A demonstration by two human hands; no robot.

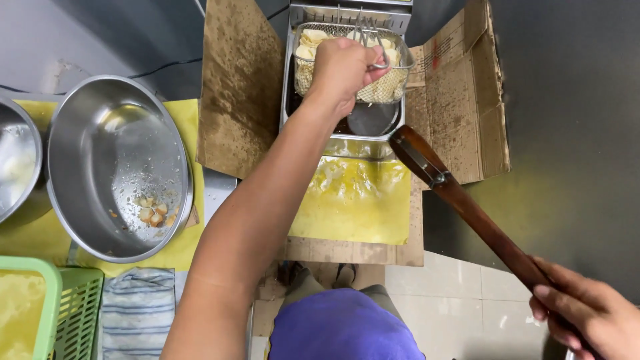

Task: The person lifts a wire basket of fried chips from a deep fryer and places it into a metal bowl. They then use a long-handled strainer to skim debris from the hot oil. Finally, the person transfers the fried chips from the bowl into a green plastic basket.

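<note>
- The left hand is closing its fingers in a tight fist around the wire handle of the fry basket, holding it up over the open fryer.
- The basket is hanging above the dark oil, not sunk in it, and pale chips are sitting piled inside it against the mesh.
- The right hand is gripping the far end of a long wooden handle, fingers curled round it; its metal-banded tip is pointing toward the fryer's front right corner, close to the rim, though I cannot tell whether it is touching.
- Stained cardboard is standing round the fryer as a splash guard, and a yellow oily sheet is lying in front of it.
- To the left, a big steel bowl is resting on a yellow cloth with a few fried bits at its bottom; it is well apart from the basket.
- A green plastic basket and a striped towel are lying nearer the person.
- Judging by this, the step in hand is lifting and draining the chips over the oil.
- The next move seems to call for a steady, level carry, since the basket would be passing over the cardboard edge and could be dripping hot oil on the way.
</note>
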